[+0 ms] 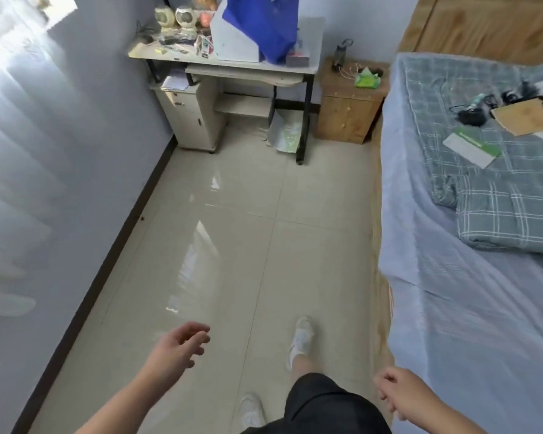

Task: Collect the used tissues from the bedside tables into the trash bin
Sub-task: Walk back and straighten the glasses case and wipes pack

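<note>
A wooden bedside table (347,115) stands far ahead between the desk and the bed. On its top lie a green tissue pack (367,80) with a white tissue poking up, a dark bottle (341,54) and a thin cord. No trash bin shows in this view. My left hand (177,347) hangs low over the floor, fingers loosely curled, holding nothing. My right hand (400,394) is at the bottom right beside the bed's edge, fingers loosely curled and empty. Both hands are far from the bedside table.
A cluttered white desk (312,62) with a blue bag (264,23) fills the far corner, a small cabinet (192,120) under it. The bed (445,308) runs along the right, with papers and cables on a folded blanket. Glossy tiled floor (232,245) lies between wall and bed.
</note>
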